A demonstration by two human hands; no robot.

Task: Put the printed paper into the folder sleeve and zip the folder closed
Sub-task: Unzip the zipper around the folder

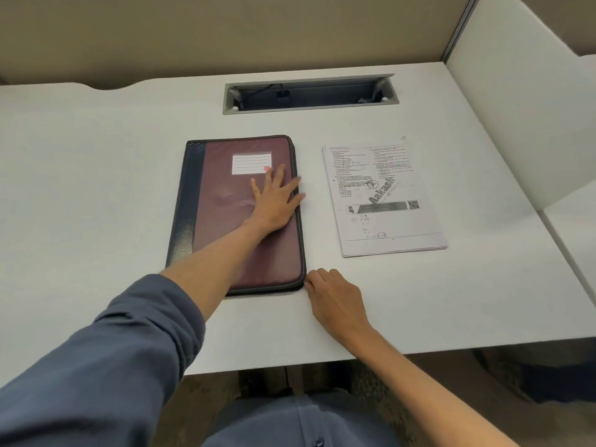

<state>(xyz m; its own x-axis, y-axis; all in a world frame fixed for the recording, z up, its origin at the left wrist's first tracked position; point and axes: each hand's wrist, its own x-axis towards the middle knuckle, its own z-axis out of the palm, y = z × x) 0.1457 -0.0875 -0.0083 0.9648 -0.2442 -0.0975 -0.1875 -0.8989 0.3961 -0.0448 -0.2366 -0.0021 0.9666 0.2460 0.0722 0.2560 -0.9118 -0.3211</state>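
A maroon and dark blue zip folder [222,208] lies closed and flat on the white desk, a white label near its top. My left hand [275,201] rests flat on its cover, fingers spread toward the right edge. My right hand [335,298] sits on the desk at the folder's near right corner, fingertips pinched at the zipper end; the zipper pull itself is hidden by the fingers. The printed paper [383,198], a thin stack of sheets with text and a QR code, lies on the desk to the right of the folder, apart from both hands.
A grey cable slot [309,95] is cut into the white desk [96,175] behind the folder. A white partition [522,101] walls off the right side. The desk's front edge runs just below my right wrist.
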